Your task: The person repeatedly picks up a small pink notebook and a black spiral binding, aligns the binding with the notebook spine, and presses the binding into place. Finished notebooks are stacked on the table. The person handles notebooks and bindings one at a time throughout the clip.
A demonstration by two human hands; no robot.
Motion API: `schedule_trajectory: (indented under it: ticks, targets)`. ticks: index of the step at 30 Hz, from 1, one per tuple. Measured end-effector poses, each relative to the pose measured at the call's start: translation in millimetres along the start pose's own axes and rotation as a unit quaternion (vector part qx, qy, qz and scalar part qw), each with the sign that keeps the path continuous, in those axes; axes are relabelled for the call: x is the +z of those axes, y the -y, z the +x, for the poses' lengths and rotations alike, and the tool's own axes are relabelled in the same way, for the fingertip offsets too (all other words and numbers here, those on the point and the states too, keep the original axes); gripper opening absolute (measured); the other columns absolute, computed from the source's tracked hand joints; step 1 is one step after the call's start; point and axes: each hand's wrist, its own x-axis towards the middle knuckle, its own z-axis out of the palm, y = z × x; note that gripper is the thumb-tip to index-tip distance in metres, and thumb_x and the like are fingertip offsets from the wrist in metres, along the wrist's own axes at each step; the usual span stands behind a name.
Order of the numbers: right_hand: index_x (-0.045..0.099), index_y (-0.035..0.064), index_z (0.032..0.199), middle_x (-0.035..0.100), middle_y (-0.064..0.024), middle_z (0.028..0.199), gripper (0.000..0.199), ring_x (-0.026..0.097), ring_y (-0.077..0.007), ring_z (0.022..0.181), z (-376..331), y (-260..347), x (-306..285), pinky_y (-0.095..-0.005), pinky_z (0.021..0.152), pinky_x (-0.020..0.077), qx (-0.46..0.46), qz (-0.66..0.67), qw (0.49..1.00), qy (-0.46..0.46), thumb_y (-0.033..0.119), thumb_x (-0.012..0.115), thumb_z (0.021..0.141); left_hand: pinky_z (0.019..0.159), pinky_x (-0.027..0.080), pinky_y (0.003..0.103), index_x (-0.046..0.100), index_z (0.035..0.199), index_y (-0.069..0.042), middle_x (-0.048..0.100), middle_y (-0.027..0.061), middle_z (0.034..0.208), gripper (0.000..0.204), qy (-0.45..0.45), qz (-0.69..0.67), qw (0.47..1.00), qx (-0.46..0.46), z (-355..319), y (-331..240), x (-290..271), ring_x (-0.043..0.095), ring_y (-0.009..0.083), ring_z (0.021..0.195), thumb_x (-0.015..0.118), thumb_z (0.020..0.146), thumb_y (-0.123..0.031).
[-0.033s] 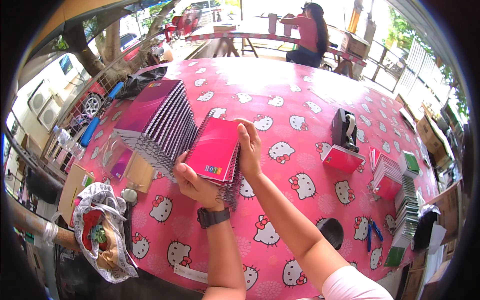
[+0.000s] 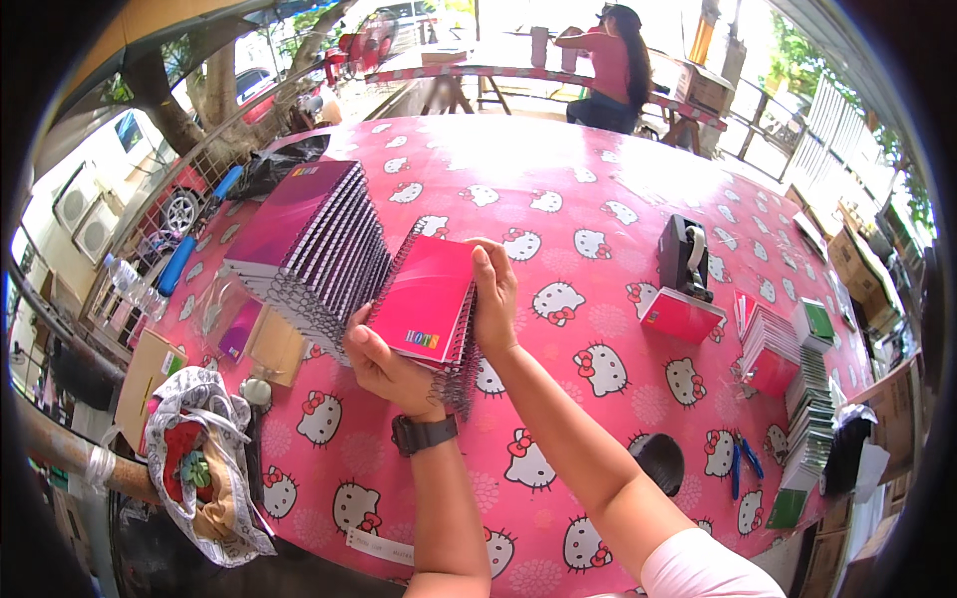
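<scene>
Beside purple notebook stack: left hand, right hand clamped around pink notebooks, grip unchanged since earlier.

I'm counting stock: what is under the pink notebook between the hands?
More spiral bindings show below the pink notebook. How many notebooks lie there can't be seen: it, the left hand and right hand cover most.

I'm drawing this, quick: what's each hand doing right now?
Left hand: open, cupped at the near left corner of pink spiral notebooks.
Right hand: open, cupped against their right side.
</scene>
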Motion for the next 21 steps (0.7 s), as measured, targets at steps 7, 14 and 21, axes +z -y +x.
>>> schedule_trajectory:
  ticks: [7,14,21]
  targets:
    - [0.057,0.0025,0.102,0.057,-0.0028,0.086,0.03,0.05,-0.0091,0.08,10,-6,-7,-0.0253,0.073,0.0424,0.062,0.012,0.998,0.019,0.03,0.06,0.092,0.085,0.047,0.036,0.058,0.104,0.006,0.059,0.0163,0.105,0.057,0.008,0.002,1.0,-0.009,-2,7,-3,0.058,0.0235,0.094,0.035,0.099,-0.046]
    - [0.05,0.0035,0.083,0.046,0.001,0.074,0.024,0.041,-0.008,0.072,4,0,11,-0.0261,0.065,0.0393,0.042,-0.039,0.998,-0.027,0.025,0.053,0.095,0.085,0.047,0.039,0.056,0.109,0.005,0.056,0.0165,0.108,0.054,0.005,-0.101,0.988,-0.119,4,-18,-4,0.057,0.0258,0.096,0.034,0.098,-0.044]
    - [0.051,0.0034,0.104,0.058,-0.0125,0.096,0.03,0.055,-0.0216,0.094,11,0,-15,-0.0345,0.084,0.0426,-0.034,-0.172,0.984,0.014,0.032,0.053,0.095,0.085,0.048,0.039,0.056,0.111,0.003,0.056,0.0177,0.11,0.051,0.014,0.014,0.999,-0.032,-1,-6,-2,0.056,0.0261,0.096,0.03,0.101,-0.039]
